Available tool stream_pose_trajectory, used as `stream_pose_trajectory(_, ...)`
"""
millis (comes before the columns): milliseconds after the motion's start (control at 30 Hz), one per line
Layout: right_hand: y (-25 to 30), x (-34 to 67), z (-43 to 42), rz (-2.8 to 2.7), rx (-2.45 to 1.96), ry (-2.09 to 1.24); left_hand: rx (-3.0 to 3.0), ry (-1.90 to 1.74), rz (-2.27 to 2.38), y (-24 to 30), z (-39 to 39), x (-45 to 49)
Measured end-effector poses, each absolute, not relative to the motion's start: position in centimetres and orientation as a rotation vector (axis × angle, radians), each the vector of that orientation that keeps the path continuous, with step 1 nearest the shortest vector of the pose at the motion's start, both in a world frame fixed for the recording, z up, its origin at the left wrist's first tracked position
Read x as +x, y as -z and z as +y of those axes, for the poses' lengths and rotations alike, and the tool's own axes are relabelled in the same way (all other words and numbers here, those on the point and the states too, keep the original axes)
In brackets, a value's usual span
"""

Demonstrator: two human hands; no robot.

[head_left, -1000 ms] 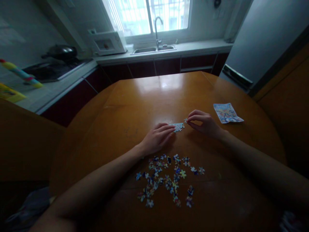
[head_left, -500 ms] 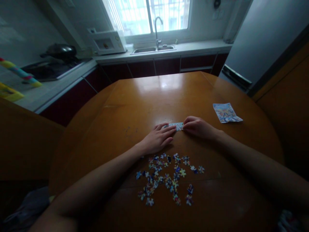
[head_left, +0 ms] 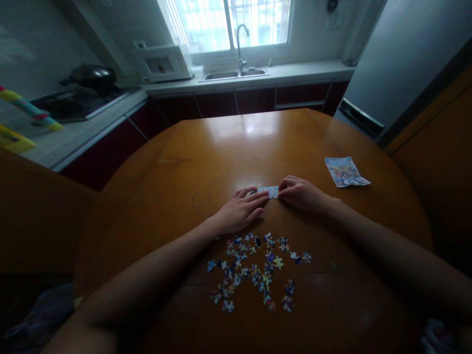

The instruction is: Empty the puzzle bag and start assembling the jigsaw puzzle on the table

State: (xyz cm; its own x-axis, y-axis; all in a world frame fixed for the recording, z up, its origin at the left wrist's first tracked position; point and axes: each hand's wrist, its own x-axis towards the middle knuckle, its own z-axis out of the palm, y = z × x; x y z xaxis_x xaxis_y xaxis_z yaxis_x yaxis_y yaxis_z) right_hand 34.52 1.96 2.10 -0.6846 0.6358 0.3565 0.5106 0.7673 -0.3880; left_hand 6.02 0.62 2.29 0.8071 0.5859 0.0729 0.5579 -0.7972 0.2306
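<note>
A small joined strip of jigsaw pieces lies on the round wooden table. My left hand rests flat on the table, its stretched fingers pressing the strip's left end. At the strip's right end my right hand lies knuckles up, its fingertips curled down against the pieces. Several loose jigsaw pieces are scattered on the table just below both hands.
A printed picture sheet lies on the table to the right. Behind the table runs a kitchen counter with a sink, a white microwave and a wok on a hob. A grey fridge stands at right.
My right hand came down and left from a raised pinch with a piece to press at the strip's right end. My left hand stayed on the strip.
</note>
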Motion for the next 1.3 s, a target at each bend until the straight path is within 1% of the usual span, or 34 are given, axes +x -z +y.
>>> stream_pose_trajectory(133,-2.1,34.6,1.9,-2.472,-0.891,-0.372,2.797,-0.199,0.894,-2.4,0.6,6.0)
stream_pose_trajectory(400,-0.4,33.9,2.6,-2.034,-1.207,-0.229,2.797,-0.192,0.902,-2.4,0.6,6.0)
stream_pose_trajectory(600,-0.1,32.4,1.6,-2.214,-1.374,-0.198,2.785,-0.219,0.893,-2.4,0.6,6.0)
stream_pose_trajectory(833,0.5,32.6,2.4,-2.089,-1.490,-0.202,2.784,-0.212,0.901,-2.5,0.6,6.1)
stream_pose_trajectory(967,0.5,32.6,2.4,-2.017,-1.481,-0.227,2.784,-0.203,0.905,-2.4,0.7,6.1)
stream_pose_trajectory(1167,0.3,32.5,1.9,-2.233,-1.399,-0.175,2.794,-0.211,0.893,-2.3,0.8,6.0)
stream_pose_trajectory(1300,0.5,32.5,2.0,-2.208,-1.452,-0.178,2.797,-0.238,0.928,-2.2,0.6,6.0)
